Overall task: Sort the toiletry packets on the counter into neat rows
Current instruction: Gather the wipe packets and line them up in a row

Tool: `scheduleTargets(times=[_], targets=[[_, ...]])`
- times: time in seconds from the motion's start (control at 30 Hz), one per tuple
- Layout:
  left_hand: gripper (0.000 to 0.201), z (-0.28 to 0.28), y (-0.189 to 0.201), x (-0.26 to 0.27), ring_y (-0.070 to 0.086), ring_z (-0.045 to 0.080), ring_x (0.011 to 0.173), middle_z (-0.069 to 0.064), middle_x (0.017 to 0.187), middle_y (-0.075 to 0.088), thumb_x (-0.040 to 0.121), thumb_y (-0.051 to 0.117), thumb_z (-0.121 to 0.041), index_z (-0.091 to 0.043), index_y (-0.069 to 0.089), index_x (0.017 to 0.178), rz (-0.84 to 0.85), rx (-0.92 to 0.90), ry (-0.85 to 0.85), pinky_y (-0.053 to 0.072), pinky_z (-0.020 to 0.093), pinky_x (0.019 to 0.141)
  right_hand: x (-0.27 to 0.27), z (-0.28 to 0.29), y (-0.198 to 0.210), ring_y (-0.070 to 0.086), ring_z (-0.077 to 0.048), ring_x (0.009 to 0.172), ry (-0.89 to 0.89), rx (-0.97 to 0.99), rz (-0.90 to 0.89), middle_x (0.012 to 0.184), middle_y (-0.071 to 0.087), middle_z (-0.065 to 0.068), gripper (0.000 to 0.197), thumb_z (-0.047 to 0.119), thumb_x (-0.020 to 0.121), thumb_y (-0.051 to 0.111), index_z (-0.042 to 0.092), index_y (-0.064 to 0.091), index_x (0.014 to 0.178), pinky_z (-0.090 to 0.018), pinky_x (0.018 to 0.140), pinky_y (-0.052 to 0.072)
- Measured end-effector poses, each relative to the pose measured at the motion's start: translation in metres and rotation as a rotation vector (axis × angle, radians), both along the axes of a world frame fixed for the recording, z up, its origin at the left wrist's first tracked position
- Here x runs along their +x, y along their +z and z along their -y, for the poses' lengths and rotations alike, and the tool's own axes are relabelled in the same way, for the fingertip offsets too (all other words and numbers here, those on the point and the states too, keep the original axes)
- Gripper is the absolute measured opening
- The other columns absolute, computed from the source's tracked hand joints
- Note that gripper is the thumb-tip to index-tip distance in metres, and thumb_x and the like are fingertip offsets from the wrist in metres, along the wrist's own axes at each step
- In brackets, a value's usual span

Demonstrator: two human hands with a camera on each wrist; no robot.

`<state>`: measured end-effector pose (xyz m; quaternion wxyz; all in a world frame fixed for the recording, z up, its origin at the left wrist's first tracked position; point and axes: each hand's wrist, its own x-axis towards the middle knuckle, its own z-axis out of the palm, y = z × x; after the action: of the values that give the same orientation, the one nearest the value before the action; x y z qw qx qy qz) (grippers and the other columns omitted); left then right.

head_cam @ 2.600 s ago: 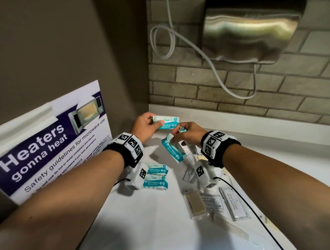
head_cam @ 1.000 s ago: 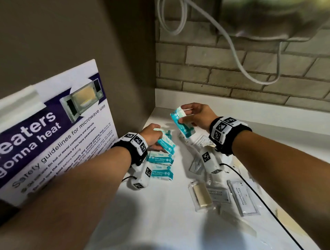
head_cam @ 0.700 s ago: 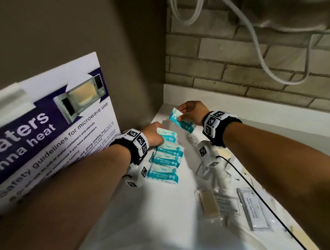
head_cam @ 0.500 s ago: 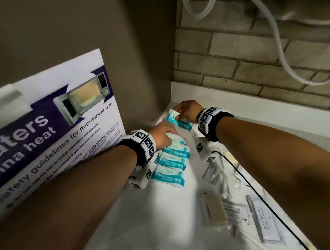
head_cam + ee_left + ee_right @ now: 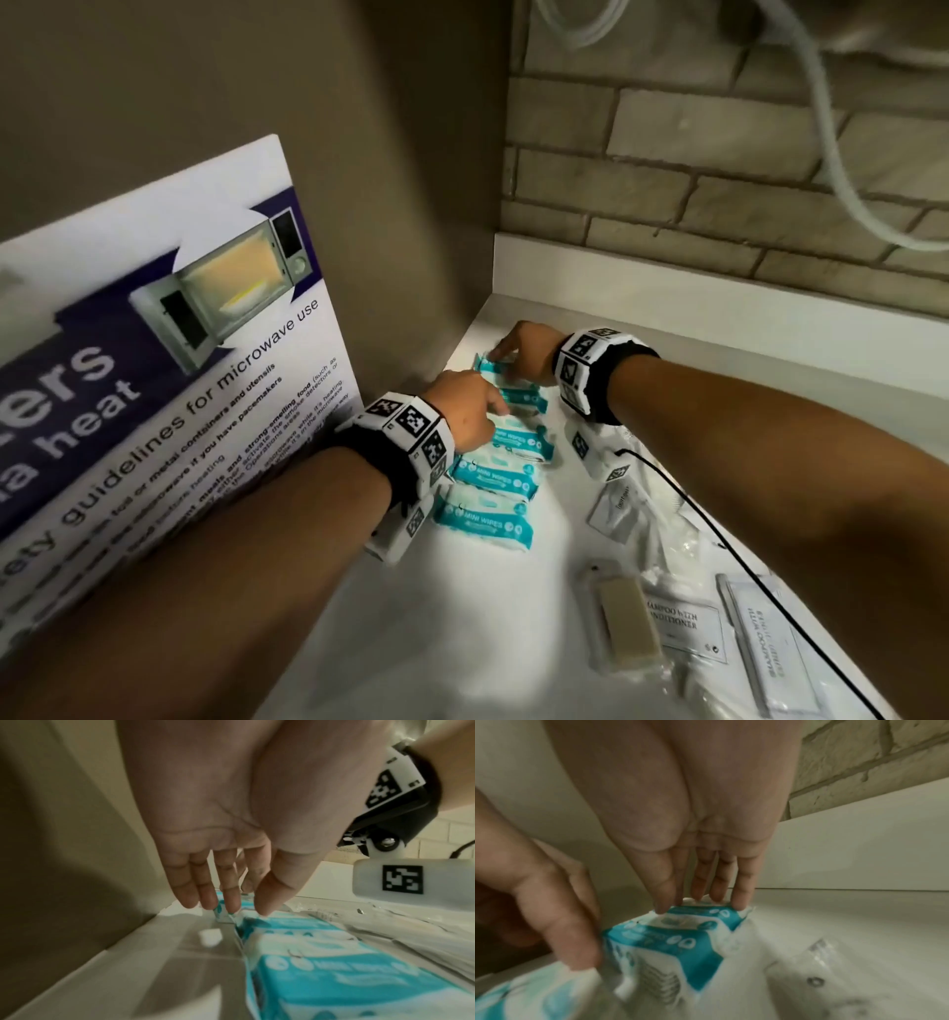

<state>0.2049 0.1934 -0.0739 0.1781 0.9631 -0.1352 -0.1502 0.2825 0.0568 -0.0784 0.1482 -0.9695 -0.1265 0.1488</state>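
Note:
Several teal-and-white mini wipes packets lie in a row along the left side of the white counter. My right hand pinches the farthest packet from above at the row's far end, near the corner. In the right wrist view, thumb and fingers of that hand grip the top of this packet, which touches the counter. My left hand is just nearer, its straight fingertips touching the edge of the packet behind it. It holds nothing.
Right of the row lie a wrapped soap bar, shampoo sachets and a small sachet. A microwave poster leans on the left wall. A brick wall closes the back. A black cable trails from my right wrist.
My right hand has brought its packet down from the air to the far end of the row. My left hand set its packet into the row and now only touches it.

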Motion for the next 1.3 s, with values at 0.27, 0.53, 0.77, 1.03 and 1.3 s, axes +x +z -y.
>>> scheduleTargets(times=[0.27, 0.53, 0.77, 1.03, 1.3], targets=[[0.052, 0.006, -0.012, -0.001, 0.026, 0.026, 0.143, -0.003, 0.159, 0.026, 0.098, 0.042, -0.035, -0.027, 0.034, 0.149, -0.020, 0.201, -0.108, 0.024, 0.045, 0.117, -0.020, 0.011, -0.004, 0.052, -0.025, 0.127, 0.045, -0.078, 0.073, 0.139, 0.055, -0.006, 0.052, 0.023, 0.085, 0.069, 0.013, 0.056, 0.134, -0.029, 0.106, 0.039], [0.056, 0.004, -0.008, -0.004, 0.010, 0.018, 0.150, -0.004, 0.163, 0.008, 0.102, 0.033, -0.036, -0.022, 0.019, 0.154, -0.043, 0.293, -0.158, 0.019, 0.042, 0.119, -0.024, 0.008, -0.003, 0.051, -0.028, 0.126, 0.052, -0.110, 0.095, 0.139, 0.055, -0.009, 0.047, 0.026, 0.091, 0.061, 0.014, 0.054, 0.136, -0.035, 0.108, 0.040], [0.056, 0.001, -0.005, -0.002, 0.008, 0.021, 0.150, 0.000, 0.164, 0.005, 0.103, 0.031, -0.034, -0.017, 0.018, 0.154, -0.075, 0.307, -0.144, 0.017, 0.038, 0.119, -0.020, 0.003, -0.001, 0.056, -0.028, 0.120, 0.037, -0.126, 0.104, 0.133, 0.059, -0.009, 0.046, 0.029, 0.090, 0.063, 0.014, 0.058, 0.133, -0.034, 0.102, 0.045], [0.055, 0.000, -0.006, 0.003, 0.010, 0.022, 0.150, -0.002, 0.163, 0.006, 0.102, 0.033, -0.034, -0.018, 0.022, 0.154, -0.090, 0.278, -0.134, 0.018, 0.037, 0.118, -0.017, -0.001, -0.003, 0.057, -0.026, 0.120, -0.006, -0.082, 0.075, 0.134, 0.060, -0.008, 0.045, 0.023, 0.089, 0.066, 0.011, 0.059, 0.132, -0.031, 0.102, 0.044], [0.056, 0.000, -0.008, 0.004, 0.009, 0.021, 0.150, 0.000, 0.163, 0.007, 0.102, 0.035, -0.034, -0.018, 0.021, 0.154, -0.089, 0.247, -0.130, 0.015, 0.035, 0.119, -0.015, -0.002, -0.004, 0.059, -0.026, 0.119, -0.018, -0.104, 0.077, 0.131, 0.062, -0.007, 0.044, 0.023, 0.087, 0.067, 0.013, 0.060, 0.130, -0.031, 0.100, 0.045]])
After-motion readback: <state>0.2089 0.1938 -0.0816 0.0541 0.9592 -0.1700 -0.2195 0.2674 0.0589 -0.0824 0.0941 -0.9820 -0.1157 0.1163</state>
